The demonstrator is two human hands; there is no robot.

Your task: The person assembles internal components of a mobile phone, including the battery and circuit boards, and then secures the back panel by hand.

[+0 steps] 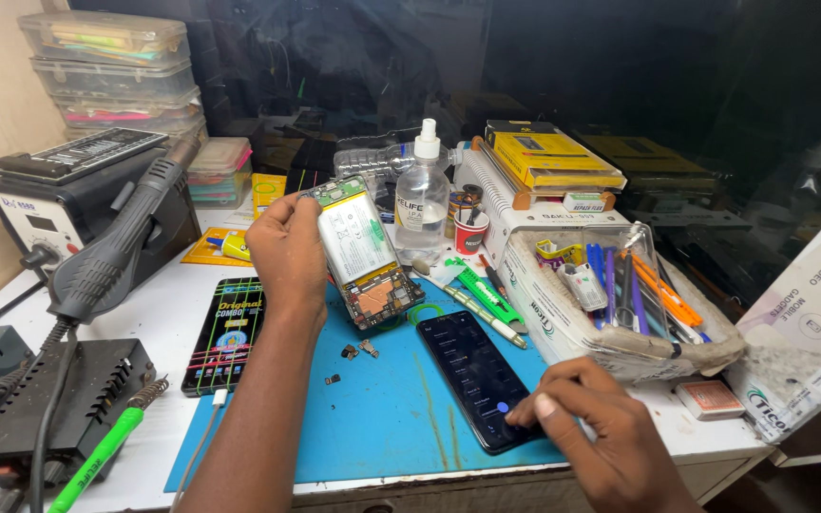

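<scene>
So closest to the camera, the right hand (601, 427) is down low at the front edge of the bench, palm down, fingers curled loosely with the thumb tip pressing on the lower end of a dark phone (475, 378). It isn't gripping anything, just touching the screen. That phone lies flat and face up on the blue work mat (382, 418), angled a bit, with its screen lit dimly.

The left arm comes up from the bottom middle, forearm stretched out over the mat, and the left hand (287, 252) is raised above the bench with the wrist bent. Its fingers and thumb are closed around the edge of an opened phone body (365, 252), held tilted in the air with the insides facing the camera: pale battery in the middle, boards at both ends.

A few small loose parts (358, 351) sit on the mat just under that. Left of the mat is a flat printed package (228, 332), and further left a hot air handpiece (116, 242) rests in its stand. Right of the mat there's a box of pens and tools (620, 294). Behind the held phone stands a clear spray bottle (422, 199), and at the far left corner a stack of plastic boxes (116, 71).
</scene>
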